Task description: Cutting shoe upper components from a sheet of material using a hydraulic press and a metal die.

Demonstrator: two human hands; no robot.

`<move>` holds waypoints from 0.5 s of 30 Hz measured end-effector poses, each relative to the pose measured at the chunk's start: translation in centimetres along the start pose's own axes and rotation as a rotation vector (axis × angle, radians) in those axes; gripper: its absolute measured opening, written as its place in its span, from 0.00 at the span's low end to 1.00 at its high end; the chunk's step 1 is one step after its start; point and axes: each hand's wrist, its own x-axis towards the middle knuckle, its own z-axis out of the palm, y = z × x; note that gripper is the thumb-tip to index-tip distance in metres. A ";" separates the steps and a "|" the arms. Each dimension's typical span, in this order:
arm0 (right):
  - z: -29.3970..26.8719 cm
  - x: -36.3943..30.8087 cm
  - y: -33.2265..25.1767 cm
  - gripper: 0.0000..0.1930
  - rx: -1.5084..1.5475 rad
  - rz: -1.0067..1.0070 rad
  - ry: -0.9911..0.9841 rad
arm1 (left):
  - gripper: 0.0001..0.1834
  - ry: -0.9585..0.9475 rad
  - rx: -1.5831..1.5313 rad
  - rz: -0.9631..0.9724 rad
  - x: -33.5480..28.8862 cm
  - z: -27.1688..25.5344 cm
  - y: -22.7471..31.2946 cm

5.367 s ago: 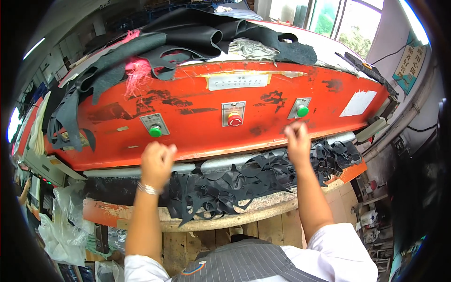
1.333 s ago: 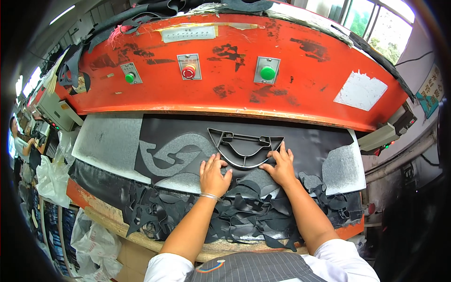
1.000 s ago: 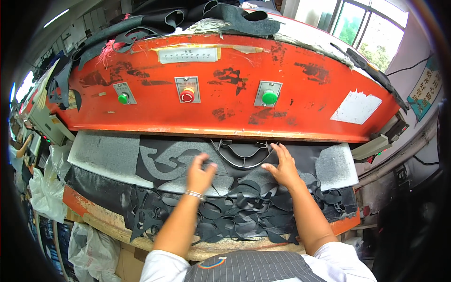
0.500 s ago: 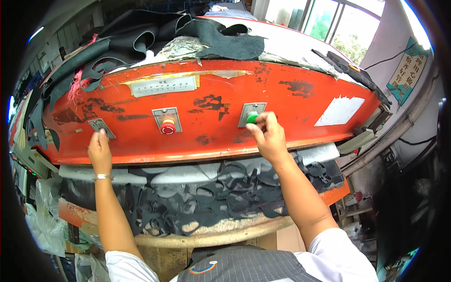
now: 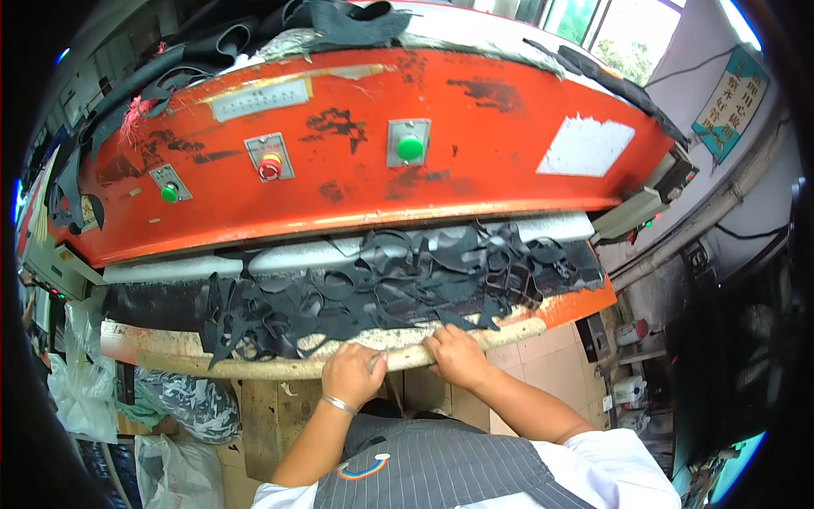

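Nearest, below the striped apron [image 5: 441,467], the left hand [image 5: 352,373] and the right hand [image 5: 458,356] rest on the pale rounded front rail [image 5: 271,368], a little apart; in each grip the fingers bend over the rail, but I cannot tell whether they clamp it or only lean there. Just beyond, the black leather-like offcuts [image 5: 271,314] lie in a tangled heap on the counter [image 5: 581,304], some hanging over its front edge. Their curved openings suggest that a good deal of cutting is already done. Behind them a white slab [image 5: 555,227] shows as a strip under the orange press beam [image 5: 475,174], which hides whatever lies deeper, so how much material is left uncut cannot be judged there. Neither hand touches the left green button [image 5: 170,193], the red stop button [image 5: 270,167] or the right green button [image 5: 409,148] on its front. Farthest, larger dark sheets [image 5: 360,25] drape over the machine's top, apparently not on the slab.
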 end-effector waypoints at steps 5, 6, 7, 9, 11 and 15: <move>-0.1 1.8 0.7 0.20 0.006 -0.100 0.024 | 0.11 0.068 0.016 -0.056 0.9 -0.2 -0.1; -0.5 2.0 1.1 0.21 0.012 -0.141 -0.045 | 0.11 0.076 0.024 -0.036 1.0 -0.3 -0.2; -1.2 2.5 1.9 0.21 0.015 -0.146 -0.045 | 0.11 0.077 0.028 -0.040 0.9 -0.4 -0.6; -3.5 4.4 3.7 0.19 0.095 -0.386 -0.346 | 0.11 0.006 -0.033 -0.005 1.2 -0.8 -1.2; -6.9 7.8 5.4 0.13 0.231 -0.384 -0.626 | 0.12 -0.135 -0.093 -0.026 2.1 -2.2 -1.2; -11.0 21.7 8.8 0.07 -0.122 -0.729 0.023 | 0.09 -0.035 -0.201 -0.003 10.4 -3.7 -0.8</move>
